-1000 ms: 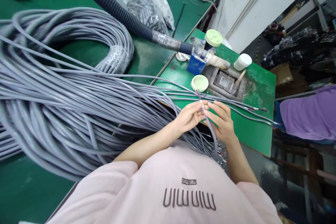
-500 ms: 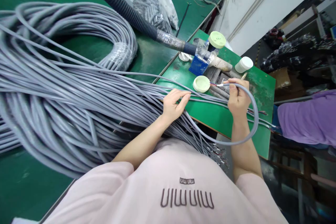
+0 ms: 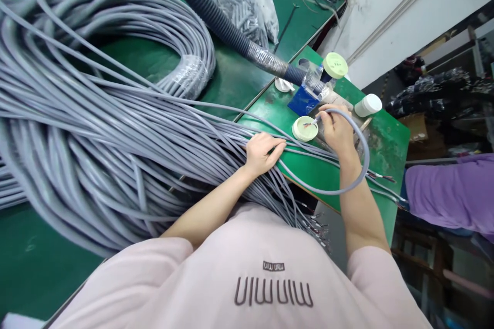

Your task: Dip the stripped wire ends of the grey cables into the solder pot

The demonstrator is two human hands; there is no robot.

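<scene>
Right grip, pinched closed, holds a grey cable near its wires.

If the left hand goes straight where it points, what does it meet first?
The left hand would probably brush the grey cables at its fingertips first, then the nearer pale-green container; depth is unclear.
</scene>
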